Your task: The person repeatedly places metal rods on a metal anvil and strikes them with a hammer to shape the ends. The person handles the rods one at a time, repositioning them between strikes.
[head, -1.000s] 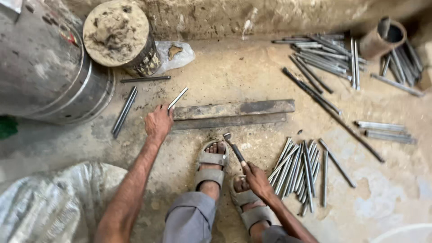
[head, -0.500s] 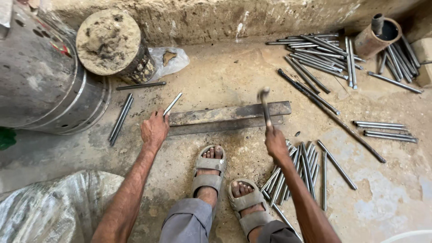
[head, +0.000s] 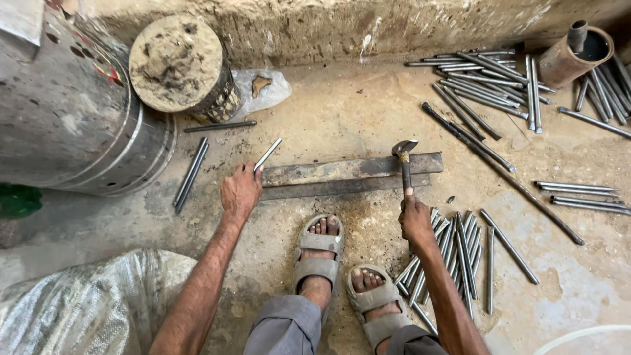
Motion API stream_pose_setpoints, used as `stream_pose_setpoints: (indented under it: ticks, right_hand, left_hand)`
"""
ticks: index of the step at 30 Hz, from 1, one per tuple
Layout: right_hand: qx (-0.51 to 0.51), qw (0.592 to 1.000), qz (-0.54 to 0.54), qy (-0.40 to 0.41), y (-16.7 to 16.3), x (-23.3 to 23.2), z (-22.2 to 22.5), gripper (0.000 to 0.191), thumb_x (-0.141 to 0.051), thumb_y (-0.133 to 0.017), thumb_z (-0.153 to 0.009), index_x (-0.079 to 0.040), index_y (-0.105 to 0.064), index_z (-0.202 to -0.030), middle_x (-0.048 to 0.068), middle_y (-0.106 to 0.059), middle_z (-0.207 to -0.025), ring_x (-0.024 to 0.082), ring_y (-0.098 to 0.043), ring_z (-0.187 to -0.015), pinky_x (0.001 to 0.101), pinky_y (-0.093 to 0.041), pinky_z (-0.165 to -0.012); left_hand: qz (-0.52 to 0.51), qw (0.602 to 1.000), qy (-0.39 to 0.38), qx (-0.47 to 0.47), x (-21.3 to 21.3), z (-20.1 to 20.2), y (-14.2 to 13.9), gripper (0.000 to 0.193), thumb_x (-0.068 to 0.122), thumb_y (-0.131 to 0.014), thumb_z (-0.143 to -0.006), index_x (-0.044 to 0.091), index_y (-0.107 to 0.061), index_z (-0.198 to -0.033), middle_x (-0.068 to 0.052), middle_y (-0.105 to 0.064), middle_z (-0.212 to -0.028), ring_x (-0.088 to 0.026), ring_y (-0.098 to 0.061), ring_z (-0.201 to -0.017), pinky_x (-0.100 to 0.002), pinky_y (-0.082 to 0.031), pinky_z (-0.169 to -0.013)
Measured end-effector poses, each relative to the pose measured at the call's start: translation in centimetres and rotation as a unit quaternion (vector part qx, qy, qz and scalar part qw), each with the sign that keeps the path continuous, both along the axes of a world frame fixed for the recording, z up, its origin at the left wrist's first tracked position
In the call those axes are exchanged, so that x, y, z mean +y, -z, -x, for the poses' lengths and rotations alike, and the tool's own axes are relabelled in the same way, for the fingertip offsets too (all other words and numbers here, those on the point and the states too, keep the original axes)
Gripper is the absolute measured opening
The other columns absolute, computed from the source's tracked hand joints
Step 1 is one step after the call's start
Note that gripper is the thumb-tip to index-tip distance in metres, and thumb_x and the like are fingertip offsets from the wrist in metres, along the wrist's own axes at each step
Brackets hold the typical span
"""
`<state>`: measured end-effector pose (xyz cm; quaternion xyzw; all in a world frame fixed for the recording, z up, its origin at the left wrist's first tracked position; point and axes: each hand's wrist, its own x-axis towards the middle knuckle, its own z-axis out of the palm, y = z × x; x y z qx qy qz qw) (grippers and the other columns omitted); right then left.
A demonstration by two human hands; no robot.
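My left hand grips the near end of a short metal rod that slants up to the right, beside the left end of a flat steel bar lying on the ground. My right hand holds a hammer by its handle, with the head raised over the right part of the bar. My two sandalled feet rest just below the bar. A heap of several metal rods lies right of my right hand.
A large metal drum lies at the left, with a dirt-caked round block beside it. Two rods lie near the drum. More rods and a rusty pipe are at the far right. A plastic sack sits at the lower left.
My right hand has lifted the hammer from beside my foot up over the steel bar. My left hand stays at the bar's left end on the short rod.
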<state>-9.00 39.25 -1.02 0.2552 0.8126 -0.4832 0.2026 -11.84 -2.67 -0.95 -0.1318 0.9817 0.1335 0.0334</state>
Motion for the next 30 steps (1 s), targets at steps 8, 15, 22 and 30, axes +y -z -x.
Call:
stream_pose_setpoints:
  ticks: [8, 15, 22, 30]
  right_hand:
    - [0.025, 0.986, -0.02, -0.164, 0.5, 0.5, -8.3, 0.058, -0.05, -0.027, -0.109, -0.004, -0.059, -0.092, 0.0, -0.044, -0.066, 0.014, -0.041, -0.055, 0.0318, -0.037, -0.043]
    - [0.049, 0.995, -0.019, -0.08, -3.0, 0.4, -4.4, 0.057, -0.055, -0.023, -0.107, -0.01, -0.054, -0.091, 0.0, -0.045, -0.066, 0.012, -0.04, -0.051, 0.0306, -0.035, -0.039]
    - [-0.036, 0.997, -0.036, -0.053, -2.7, 1.9, 2.0, 0.062, -0.055, -0.024, -0.112, -0.009, -0.053, -0.083, -0.001, -0.039, -0.063, 0.013, -0.03, -0.048, 0.0319, -0.029, -0.038]
    - [-0.021, 0.999, -0.031, -0.032, 0.1, 2.2, 0.6, 0.059, -0.054, -0.02, -0.11, -0.013, -0.051, -0.08, -0.002, -0.038, -0.06, 0.013, -0.032, -0.046, 0.0336, -0.031, -0.039]
  left_hand:
    - [0.03, 0.996, 0.013, 0.087, 0.3, -0.1, 0.0, 0.028, 0.038, -0.062, -0.105, 0.012, -0.069, -0.113, -0.017, -0.072, -0.104, -0.044, -0.073, -0.085, -0.054, -0.06, -0.072]
    - [0.031, 0.997, 0.005, 0.071, 0.6, 0.0, -0.3, 0.03, 0.037, -0.062, -0.101, 0.011, -0.069, -0.115, -0.018, -0.071, -0.106, -0.045, -0.072, -0.086, -0.056, -0.059, -0.072]
    - [0.033, 0.998, 0.015, 0.051, 0.0, 0.2, -0.3, 0.031, 0.034, -0.059, -0.103, 0.008, -0.067, -0.118, -0.019, -0.071, -0.103, -0.042, -0.074, -0.079, -0.053, -0.061, -0.066]
    - [0.036, 0.996, 0.019, 0.076, 0.2, -0.1, 0.0, 0.029, 0.034, -0.061, -0.103, 0.009, -0.067, -0.117, -0.019, -0.071, -0.1, -0.043, -0.073, -0.078, -0.052, -0.06, -0.064]
